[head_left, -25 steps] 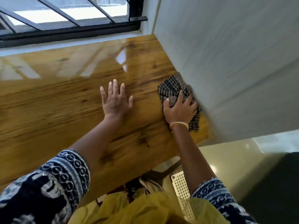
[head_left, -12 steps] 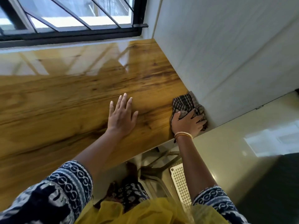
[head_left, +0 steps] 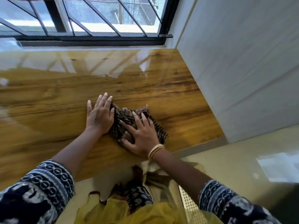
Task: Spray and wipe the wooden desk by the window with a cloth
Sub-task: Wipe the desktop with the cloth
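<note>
At frame centre the cloth (head_left: 124, 120) lies on the counter (head_left: 169, 97), left hand (head_left: 99, 114) touching its left edge, right hand (head_left: 142, 139) on it, window (head_left: 90, 18) above, wall (head_left: 242, 62) at right.

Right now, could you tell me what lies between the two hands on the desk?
In the head view, the bunched checked cloth fills the gap: left hand touches its edge, right hand presses on it.

Showing here are two hands, the left hand (head_left: 99, 115) and the right hand (head_left: 141, 137), one checked cloth (head_left: 123, 120), one wooden desk (head_left: 48, 101), one barred window (head_left: 90, 18) and two patterned sleeves (head_left: 40, 188).
</note>
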`<state>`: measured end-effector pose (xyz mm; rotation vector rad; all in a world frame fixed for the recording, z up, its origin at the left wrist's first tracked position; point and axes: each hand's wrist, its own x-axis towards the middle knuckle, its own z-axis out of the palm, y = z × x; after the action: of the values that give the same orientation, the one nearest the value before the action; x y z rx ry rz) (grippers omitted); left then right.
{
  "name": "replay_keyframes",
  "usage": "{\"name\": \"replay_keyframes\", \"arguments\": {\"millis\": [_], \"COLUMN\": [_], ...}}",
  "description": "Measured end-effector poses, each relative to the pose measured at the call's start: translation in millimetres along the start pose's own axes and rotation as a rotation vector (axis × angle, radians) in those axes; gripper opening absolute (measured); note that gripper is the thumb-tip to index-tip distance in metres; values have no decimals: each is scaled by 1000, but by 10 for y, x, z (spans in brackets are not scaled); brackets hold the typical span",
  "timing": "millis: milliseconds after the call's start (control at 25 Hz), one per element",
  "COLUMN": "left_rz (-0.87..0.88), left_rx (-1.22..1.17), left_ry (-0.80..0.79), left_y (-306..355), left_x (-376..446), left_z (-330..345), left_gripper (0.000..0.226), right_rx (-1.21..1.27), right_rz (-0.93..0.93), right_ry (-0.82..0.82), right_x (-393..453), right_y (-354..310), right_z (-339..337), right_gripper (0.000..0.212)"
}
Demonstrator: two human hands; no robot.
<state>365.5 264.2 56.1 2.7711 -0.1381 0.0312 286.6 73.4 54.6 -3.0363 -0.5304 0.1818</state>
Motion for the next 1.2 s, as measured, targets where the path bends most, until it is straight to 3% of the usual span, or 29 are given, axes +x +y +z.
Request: {"name": "replay_keyframes", "arguments": {"millis": [80, 280, 440, 520, 680, 760, 800, 880, 1040, 1200], "left_rz": [11, -15, -30, -31, -39, -39, -37, -50, -68, -78], "left_rx": [-18, -21, -15, 0, 36, 60, 67, 62, 77, 65], "left_ry": [7, 38, 49, 46, 36, 30, 28, 29, 40, 49], "left_y": [-30, -28, -18, -21, -32, -23, -20, -30, -26, -13], "left_x": [-9, -17, -4, 17, 25, 12, 12, 22, 27, 32], "left_z": [-9, -3, 19, 34, 42, 41, 39, 43, 65, 65], "left_gripper": [54, 54, 54, 55, 55, 56, 57, 57, 56, 56], "right_rx": [-14, 55, 175, 213, 80, 9, -2, 1, 100, 210], "right_rz": [44, 716, 1207, 1139, 321, 31, -25, 89, 609, 954], "right_ry": [5, 50, 51, 73, -13, -71, -41, 35, 68, 68], "right_x": [269, 648, 1190, 1670, 2189, 2342, 2428, 2555, 2420, 2656], "right_y": [501, 1869, 1751, 1216, 46, 228, 478, 1103, 2203, 1991], "right_z": [-67, -306, -399, -439, -326, -358, -420, -512, -589, -616], "right_gripper": [71, 68, 69, 69, 66, 67, 69, 69, 67, 67]}}
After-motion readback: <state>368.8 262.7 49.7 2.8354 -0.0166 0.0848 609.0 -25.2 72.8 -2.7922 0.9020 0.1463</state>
